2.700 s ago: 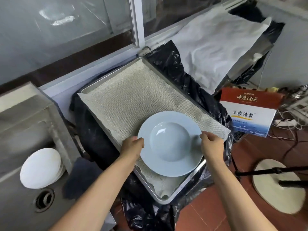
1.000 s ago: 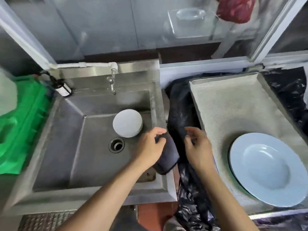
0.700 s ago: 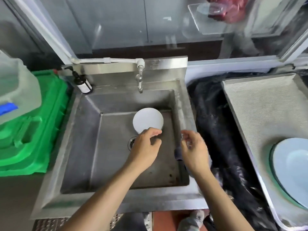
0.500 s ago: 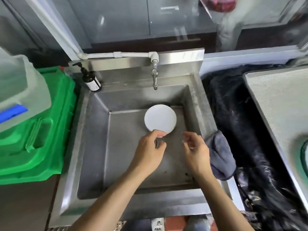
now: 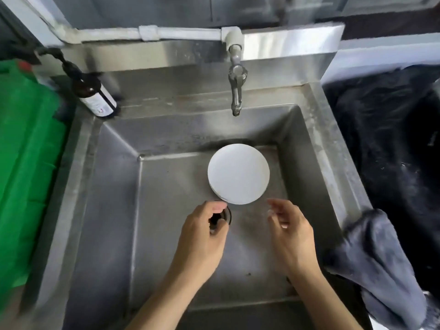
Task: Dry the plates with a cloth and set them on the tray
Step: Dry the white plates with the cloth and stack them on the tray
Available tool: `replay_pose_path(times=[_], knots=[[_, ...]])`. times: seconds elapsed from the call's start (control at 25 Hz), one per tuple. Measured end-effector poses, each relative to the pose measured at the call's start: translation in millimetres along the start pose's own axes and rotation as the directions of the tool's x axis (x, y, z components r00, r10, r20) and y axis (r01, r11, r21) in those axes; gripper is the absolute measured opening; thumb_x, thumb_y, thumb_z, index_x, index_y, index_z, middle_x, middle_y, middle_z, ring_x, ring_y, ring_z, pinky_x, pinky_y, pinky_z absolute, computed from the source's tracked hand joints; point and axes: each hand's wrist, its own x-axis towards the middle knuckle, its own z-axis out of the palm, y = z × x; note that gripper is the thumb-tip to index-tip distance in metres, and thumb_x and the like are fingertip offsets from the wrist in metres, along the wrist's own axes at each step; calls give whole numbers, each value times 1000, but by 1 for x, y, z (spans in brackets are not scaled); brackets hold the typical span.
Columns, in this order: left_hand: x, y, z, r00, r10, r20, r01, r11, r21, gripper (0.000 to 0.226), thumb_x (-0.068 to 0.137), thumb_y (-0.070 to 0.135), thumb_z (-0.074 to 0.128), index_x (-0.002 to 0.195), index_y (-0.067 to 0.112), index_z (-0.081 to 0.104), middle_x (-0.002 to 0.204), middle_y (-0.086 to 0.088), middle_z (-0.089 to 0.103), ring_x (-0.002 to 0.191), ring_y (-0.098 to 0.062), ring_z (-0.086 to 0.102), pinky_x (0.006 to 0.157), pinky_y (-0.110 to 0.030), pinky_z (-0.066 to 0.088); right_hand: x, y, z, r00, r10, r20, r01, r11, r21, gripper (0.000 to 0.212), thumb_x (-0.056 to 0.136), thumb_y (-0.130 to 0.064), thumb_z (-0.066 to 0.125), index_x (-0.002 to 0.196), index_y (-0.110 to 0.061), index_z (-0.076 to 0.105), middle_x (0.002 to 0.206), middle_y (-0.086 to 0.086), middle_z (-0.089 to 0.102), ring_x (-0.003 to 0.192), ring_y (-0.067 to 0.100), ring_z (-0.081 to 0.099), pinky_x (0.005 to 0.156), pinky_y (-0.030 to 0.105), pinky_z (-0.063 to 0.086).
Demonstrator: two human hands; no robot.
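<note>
A stack of white plates (image 5: 238, 173), round, matte and plain, sits bottom-up in the steel sink (image 5: 114, 210), at the far right of the basin below the tap (image 5: 235, 91). Edges of lower plates show at its near left rim; the count cannot be told. One dark grey cloth (image 5: 378, 265) drapes over the sink's right edge. One brown pump bottle (image 5: 94, 96) stands far left. Two hands are inside the basin: left hand (image 5: 204, 236) loosely curled and empty above the drain, just near of the stack; right hand (image 5: 290, 234) relaxed, fingers apart, holding nothing.
</note>
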Motion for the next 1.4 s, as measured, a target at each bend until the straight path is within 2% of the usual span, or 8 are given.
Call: replay_pose_path(times=[0.08,0.24,0.4,0.6,0.84,0.96,1.12,1.4], knots=[[24,-17,10,1000,-15,-23,16,1000,15,29,95,13,60,117,30,66,115,18,66,109,1,60,92,-18,49,26,11,18,1000,15,5,-15,1000,10,21,100,-19,59,114,-32,68,105,-11,66,90,-2,61,76,15,46],[76,-55,29,997,-54,-62,56,998,27,37,92,9,58,124,29,61,124,15,62,115,-3,58,92,-18,45,82,35,54,999,29,-13,-29,999,16,27,101,-20,55,125,-28,66,115,-6,63,97,8,61,89,33,50],[116,-87,45,989,-123,-82,125,992,20,44,93,15,57,134,30,52,133,17,53,126,-6,50,94,-20,39,127,61,78,989,104,-109,-103,995,15,36,103,-19,52,137,-26,60,125,-3,54,105,13,57,90,30,42],[151,-107,57,982,-178,-62,178,984,9,55,92,26,60,143,38,42,131,24,48,115,-1,50,93,-23,40,164,77,96,971,177,-160,-175,984,26,37,104,-19,50,140,-24,59,126,0,49,108,17,51,91,32,39],[167,-110,66,968,-253,2,252,964,-80,73,76,35,51,148,31,41,106,20,64,102,-2,64,87,-25,48,181,85,96,969,166,-184,-167,986,8,24,99,-19,62,121,-24,68,111,-6,59,93,11,58,85,30,44],[167,-105,67,954,-301,21,300,942,-152,77,72,35,51,148,30,40,123,9,65,113,-12,63,99,-41,52,183,83,97,952,226,-206,-214,974,80,15,95,-15,66,103,-29,65,92,-10,67,81,4,62,83,33,54],[158,-100,67,944,-330,30,329,924,-195,79,71,35,52,149,30,38,142,6,55,122,-16,58,105,-44,48,179,78,97,948,230,-219,-204,970,132,16,96,-11,64,104,-25,66,84,-15,65,73,-7,64,68,18,50],[106,-93,42,914,-398,-77,360,884,-297,79,69,29,55,146,32,39,118,27,53,114,-5,61,98,-45,54,137,56,88,977,171,-128,-151,977,147,16,96,-12,61,109,-22,65,89,-15,66,75,-18,61,55,1,45]])
